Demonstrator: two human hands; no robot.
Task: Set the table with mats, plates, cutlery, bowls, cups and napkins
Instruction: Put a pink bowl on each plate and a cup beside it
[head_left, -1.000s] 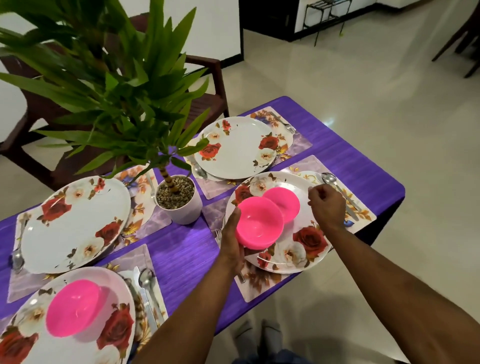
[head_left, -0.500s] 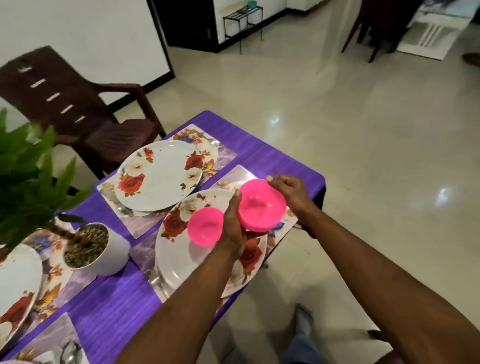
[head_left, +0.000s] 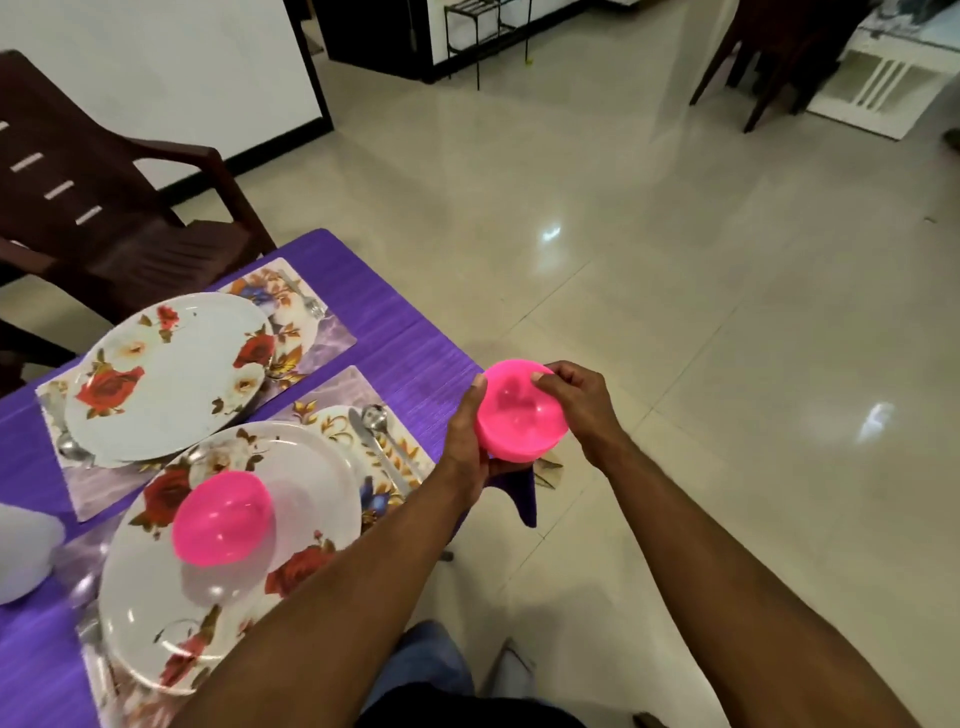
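Since the earlier frame, the held bowl (head_left: 522, 410) is carried off the near plate (head_left: 306, 483) to beyond the table (head_left: 400, 332) corner, above the floor. It is cupped from below by the left hand (head_left: 467, 441), and its far rim is pinched by the right hand (head_left: 576, 400). A second bowl (head_left: 223, 519) is left resting on the near plate.
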